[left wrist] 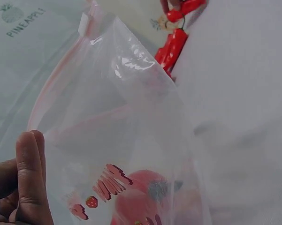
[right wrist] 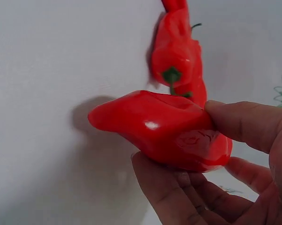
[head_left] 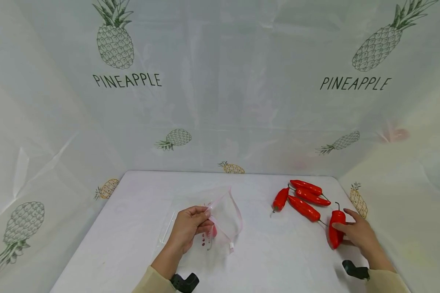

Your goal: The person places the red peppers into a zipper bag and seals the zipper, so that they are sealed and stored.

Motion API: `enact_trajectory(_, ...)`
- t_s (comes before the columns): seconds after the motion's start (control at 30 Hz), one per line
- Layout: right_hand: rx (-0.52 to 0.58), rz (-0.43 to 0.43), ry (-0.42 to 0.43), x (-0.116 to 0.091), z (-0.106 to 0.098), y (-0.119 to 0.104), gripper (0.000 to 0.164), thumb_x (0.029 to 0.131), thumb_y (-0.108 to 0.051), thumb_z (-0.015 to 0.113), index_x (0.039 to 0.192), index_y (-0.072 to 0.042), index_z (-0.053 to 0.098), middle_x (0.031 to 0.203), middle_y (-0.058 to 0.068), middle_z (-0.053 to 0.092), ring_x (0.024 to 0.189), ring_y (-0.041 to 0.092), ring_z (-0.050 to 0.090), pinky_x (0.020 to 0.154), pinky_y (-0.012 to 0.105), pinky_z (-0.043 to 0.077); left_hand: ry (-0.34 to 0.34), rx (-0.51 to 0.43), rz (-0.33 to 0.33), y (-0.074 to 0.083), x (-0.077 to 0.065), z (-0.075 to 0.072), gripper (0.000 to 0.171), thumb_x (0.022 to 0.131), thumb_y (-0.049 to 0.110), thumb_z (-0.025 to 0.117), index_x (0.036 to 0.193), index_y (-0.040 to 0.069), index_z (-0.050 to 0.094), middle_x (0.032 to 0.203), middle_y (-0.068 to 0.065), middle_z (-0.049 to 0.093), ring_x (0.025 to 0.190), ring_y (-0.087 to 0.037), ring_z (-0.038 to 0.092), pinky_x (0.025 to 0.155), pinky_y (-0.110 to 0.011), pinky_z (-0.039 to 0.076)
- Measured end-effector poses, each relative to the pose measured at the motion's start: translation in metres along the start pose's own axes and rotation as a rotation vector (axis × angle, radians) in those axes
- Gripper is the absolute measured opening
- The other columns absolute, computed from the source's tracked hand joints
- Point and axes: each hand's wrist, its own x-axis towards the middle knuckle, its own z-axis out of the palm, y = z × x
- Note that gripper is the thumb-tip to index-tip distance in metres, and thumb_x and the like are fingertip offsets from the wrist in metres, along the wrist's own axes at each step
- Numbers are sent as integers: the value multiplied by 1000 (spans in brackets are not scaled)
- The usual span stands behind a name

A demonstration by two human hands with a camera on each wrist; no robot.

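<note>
My left hand (head_left: 191, 227) pinches the rim of a clear zip bag (head_left: 225, 215) with a pink edge and a small white slider. The bag's mouth gapes open, and strawberry prints mark its side. Inside it a red pepper (left wrist: 140, 194) shows through the plastic. On the right, my right hand (head_left: 357, 234) grips a red pepper (right wrist: 162, 131) between thumb and fingers; in the head view its stem points away from me. The right wrist view shows a shadow under its tip on the table.
Several more red peppers (head_left: 304, 208) lie in a loose group at the back right of the white table (head_left: 275, 260). Plastic sheeting (head_left: 220, 101) printed with pineapples stands behind the table and along both sides. Dark wrist cameras sit at both cuffs.
</note>
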Motion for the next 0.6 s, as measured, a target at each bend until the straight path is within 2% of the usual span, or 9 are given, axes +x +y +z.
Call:
enact_trajectory(0.3, 56, -98, 62, -14, -2, -25, 95, 102, -26, 70, 166, 2, 5, 152, 48, 29, 127, 66, 48, 77, 52, 67, 0, -11, 7, -1, 1, 0, 27, 98, 8, 74, 119, -9, 68, 84, -7, 75, 71, -15, 76, 69, -27, 66)
enact_trajectory(0.6, 166, -199, 53, -30, 28, -57, 91, 103, -26, 70, 167, -2, 9, 156, 43, 31, 131, 63, 51, 81, 53, 66, -2, 18, 16, 2, 1, 1, 30, 99, 8, 73, 122, -10, 67, 86, -7, 75, 73, -15, 76, 71, -27, 66)
